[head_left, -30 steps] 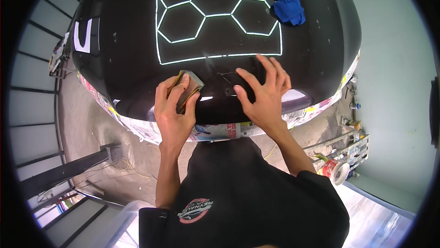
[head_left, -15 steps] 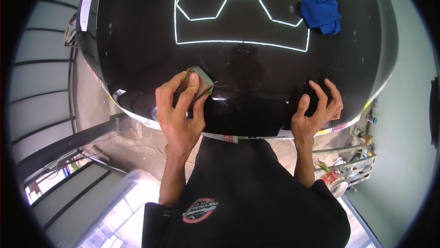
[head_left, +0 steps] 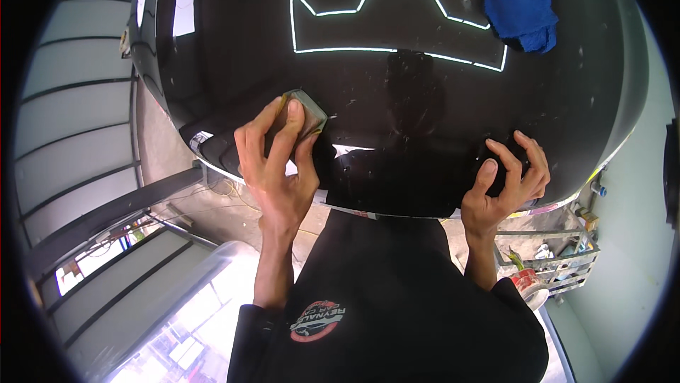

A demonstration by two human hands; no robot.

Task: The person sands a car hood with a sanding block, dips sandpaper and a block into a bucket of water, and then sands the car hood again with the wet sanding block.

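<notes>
Left hand (head_left: 280,174) grips the block (head_left: 312,115), best pressed flat on the panel (head_left: 361,100) beneath; right hand (head_left: 504,190) is spread, empty.

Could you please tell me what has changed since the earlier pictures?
The right hand has moved right over the dark panel, farther from the left hand. The view has shifted too. Nothing was taken hold of or let go: the left hand still grips the block, and the blue cloth still lies on the panel.
</notes>
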